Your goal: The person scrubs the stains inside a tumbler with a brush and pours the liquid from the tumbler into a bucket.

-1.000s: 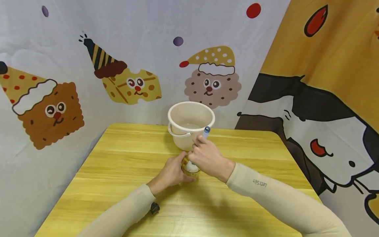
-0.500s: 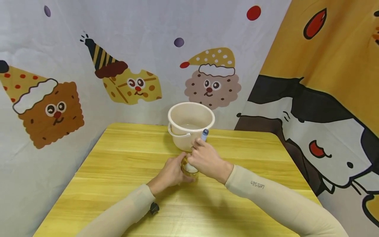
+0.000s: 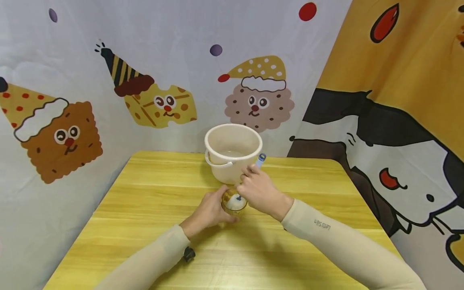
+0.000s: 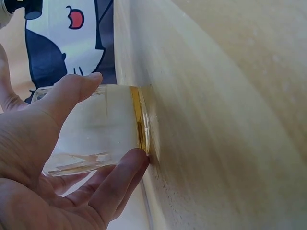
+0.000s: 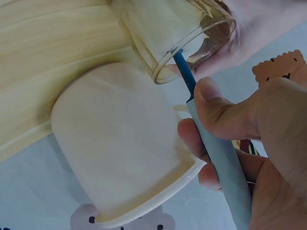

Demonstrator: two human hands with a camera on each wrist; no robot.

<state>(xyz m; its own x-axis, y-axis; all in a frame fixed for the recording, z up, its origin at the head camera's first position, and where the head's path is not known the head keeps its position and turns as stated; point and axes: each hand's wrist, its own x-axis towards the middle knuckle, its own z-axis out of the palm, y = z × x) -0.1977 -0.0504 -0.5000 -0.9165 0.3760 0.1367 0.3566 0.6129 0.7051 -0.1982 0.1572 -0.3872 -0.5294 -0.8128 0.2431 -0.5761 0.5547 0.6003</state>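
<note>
My left hand point(image 3: 209, 209) grips an amber-tinted clear glass point(image 3: 232, 210) at the middle of the table, fingers and thumb curled round its side. In the left wrist view the glass point(image 4: 108, 129) has its base right at the tabletop. My right hand point(image 3: 262, 192) holds a cup brush by its light blue handle point(image 5: 223, 167), tilted to the right over the rim. The brush's dark blue neck point(image 5: 184, 72) runs into the mouth of the glass. Its white, rounded head point(image 3: 236, 202) is inside and fills much of it.
A cream bucket point(image 3: 228, 173) with a white carrying handle point(image 3: 221, 164) stands just behind the hands, some liquid visible at its bottom. The yellow wood-grain table point(image 3: 152, 201) meets a cartoon-printed cloth point(image 3: 163, 36) at the back.
My right hand has shifted slightly right, and the brush handle leans further right, showing more of the white head in the glass. The left hand and glass stay nearly in place.
</note>
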